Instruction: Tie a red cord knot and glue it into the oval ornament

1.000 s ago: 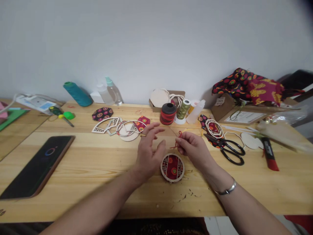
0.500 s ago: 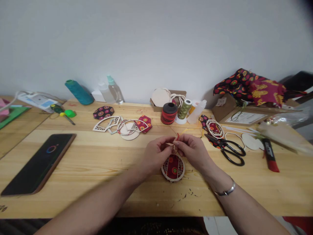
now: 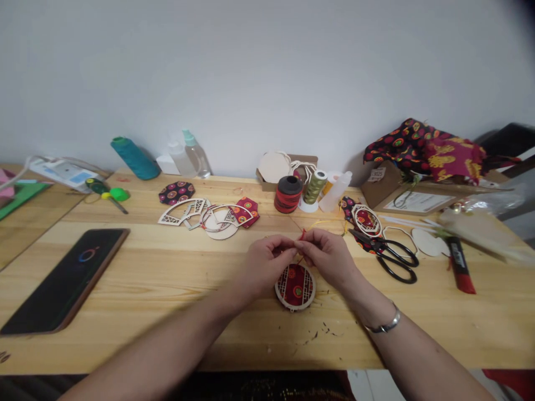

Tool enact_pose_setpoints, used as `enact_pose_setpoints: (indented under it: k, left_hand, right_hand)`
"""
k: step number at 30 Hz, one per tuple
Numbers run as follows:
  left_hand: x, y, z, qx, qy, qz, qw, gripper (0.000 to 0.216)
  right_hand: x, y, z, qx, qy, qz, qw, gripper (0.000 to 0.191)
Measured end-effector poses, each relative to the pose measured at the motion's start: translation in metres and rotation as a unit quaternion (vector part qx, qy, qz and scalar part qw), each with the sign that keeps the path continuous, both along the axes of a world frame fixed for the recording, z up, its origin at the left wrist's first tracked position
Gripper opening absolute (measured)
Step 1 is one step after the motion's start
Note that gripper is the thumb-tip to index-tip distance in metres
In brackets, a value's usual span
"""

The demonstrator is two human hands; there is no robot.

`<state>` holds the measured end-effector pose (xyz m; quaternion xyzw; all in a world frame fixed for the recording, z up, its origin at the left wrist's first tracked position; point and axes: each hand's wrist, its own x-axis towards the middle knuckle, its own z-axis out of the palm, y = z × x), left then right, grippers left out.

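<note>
A round wooden lattice pendant [image 3: 296, 287] backed with dark red patterned fabric rests on the table under my hands. Just beyond its upper edge, my left hand [image 3: 271, 260] and my right hand [image 3: 328, 257] meet with fingertips together. Between thumb and forefinger each hand pinches a thin cord; its red end [image 3: 304, 234] pokes up above the right fingers. The fingers hide most of the cord and the spot where it meets the pendant. A yellow thread [image 3: 328, 223] runs on the table behind my right hand.
Black scissors [image 3: 397, 257] and a red-capped tube [image 3: 462, 266] lie at right. Thread spools [image 3: 288, 195] and a plastic bottle [image 3: 336, 192] stand behind. Fan-shaped wooden frames [image 3: 184, 211] sit back left, a phone [image 3: 69, 281] at far left. Fabric covers a cardboard box [image 3: 401, 186].
Both hands stay close together at the pendant's upper edge, with only small finger shifts. The fingertips have drawn slightly closer together. The pendant remains on the table.
</note>
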<state>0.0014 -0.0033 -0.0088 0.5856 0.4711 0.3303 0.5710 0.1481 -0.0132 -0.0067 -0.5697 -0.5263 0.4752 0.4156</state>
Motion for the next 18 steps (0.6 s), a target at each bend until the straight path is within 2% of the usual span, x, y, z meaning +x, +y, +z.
enact_pose_setpoints:
  k: [4,11,18]
  left_hand:
    - [-0.0012,0.0015,0.004,-0.034,-0.016,-0.005,0.999,0.012]
    - [-0.0009,0.0025,0.0065,-0.045,-0.027,-0.005,0.999,0.012]
    - [-0.0016,0.003,0.0068,-0.074,-0.037,-0.001,0.997,0.012]
  right_hand:
    - [-0.0004,0.0007,0.0031,-0.012,0.013,-0.008,1.0,0.021]
    - [0.0023,0.002,0.0053,-0.053,0.067,-0.015,0.996,0.026]
    - [0.003,0.0026,0.0069,-0.081,0.096,0.008,0.992,0.025]
